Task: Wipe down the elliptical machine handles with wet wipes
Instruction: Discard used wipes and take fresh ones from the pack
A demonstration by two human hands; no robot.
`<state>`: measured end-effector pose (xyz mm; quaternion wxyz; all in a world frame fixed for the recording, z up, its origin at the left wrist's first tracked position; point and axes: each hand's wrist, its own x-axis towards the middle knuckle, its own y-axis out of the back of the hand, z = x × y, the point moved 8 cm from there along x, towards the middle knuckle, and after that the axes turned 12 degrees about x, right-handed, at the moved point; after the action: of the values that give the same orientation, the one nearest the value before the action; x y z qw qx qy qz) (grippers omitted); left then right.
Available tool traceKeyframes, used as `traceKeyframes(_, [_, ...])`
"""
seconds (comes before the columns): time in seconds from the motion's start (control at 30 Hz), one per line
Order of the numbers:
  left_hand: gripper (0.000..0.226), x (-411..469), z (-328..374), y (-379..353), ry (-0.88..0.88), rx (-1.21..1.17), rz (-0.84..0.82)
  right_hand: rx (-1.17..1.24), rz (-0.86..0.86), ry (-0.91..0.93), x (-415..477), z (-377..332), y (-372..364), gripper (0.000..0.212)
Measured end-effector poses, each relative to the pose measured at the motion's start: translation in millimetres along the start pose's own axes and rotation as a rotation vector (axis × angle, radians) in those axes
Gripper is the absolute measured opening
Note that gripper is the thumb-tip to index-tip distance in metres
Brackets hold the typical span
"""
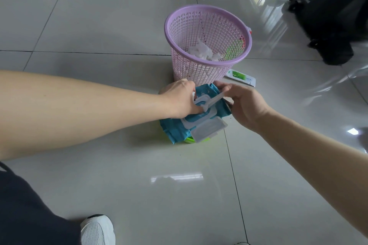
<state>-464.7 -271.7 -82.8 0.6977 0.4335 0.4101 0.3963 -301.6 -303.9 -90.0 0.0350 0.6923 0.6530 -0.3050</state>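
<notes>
By the pink basket (pixel 207 74), the left hand (pixel 180 99) grips the wipes pack (pixel 175 128) at its edge; the right hand (pixel 246 104) pinches a white wipe (pixel 214 100). Wide floor (pixel 95 26) lies left.

1 head-worn wide-angle view faces forward and down, near the tiled floor (pixel 127 175).

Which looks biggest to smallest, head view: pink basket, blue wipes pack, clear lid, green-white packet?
1. pink basket
2. blue wipes pack
3. clear lid
4. green-white packet, though the basket hides part, so last two unsure
</notes>
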Motion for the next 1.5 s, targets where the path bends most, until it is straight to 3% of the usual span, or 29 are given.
traceKeyframes(0.07, [0.051,2,0,1,-0.014,-0.023,-0.026,0.069,0.033,0.018,3,0,5,0.021])
traceKeyframes(0.23, [0.065,1,-2,2,-0.014,-0.085,-0.074,-0.062,0.053,0.045,1,-4,2,0.021])
traceKeyframes(0.4, [0.049,2,-4,-6,0.066,-0.042,-0.033,-0.135,0.032,0.072,-6,-9,-10,0.03])
traceKeyframes(0.67, [0.044,3,-10,-8,0.147,-0.102,-0.051,-0.014,0.01,0.185,-9,-31,-15,0.021])
traceKeyframes(0.83, [0.032,5,-9,5,0.116,-0.072,-0.023,-0.495,0.023,0.319,-19,-34,-27,0.008])
traceKeyframes(0.93, [0.032,5,-9,6,0.1,-0.069,-0.003,-0.809,0.019,0.323,-19,-20,-32,0.029])
traceKeyframes(1.03, [0.035,6,-5,5,0.087,-0.062,0.003,-1.125,0.064,0.432,-19,-12,-38,0.022])
traceKeyframes(1.1, [0.037,6,-4,4,0.084,-0.048,-0.001,-1.097,0.062,0.473,-18,-10,-38,0.019])
traceKeyframes(1.17, [0.034,4,-3,3,0.084,-0.04,-0.003,-1.046,0.113,0.527,-16,-14,-35,0.032])
traceKeyframes(1.37, [0.036,2,-1,1,0.124,-0.049,-0.041,-0.866,0.192,0.568,-28,-31,-34,0.013])
traceKeyframes(1.5, [0.033,2,-3,4,0.115,-0.069,-0.038,-0.803,0.172,0.554,-29,-40,-35,0.015])
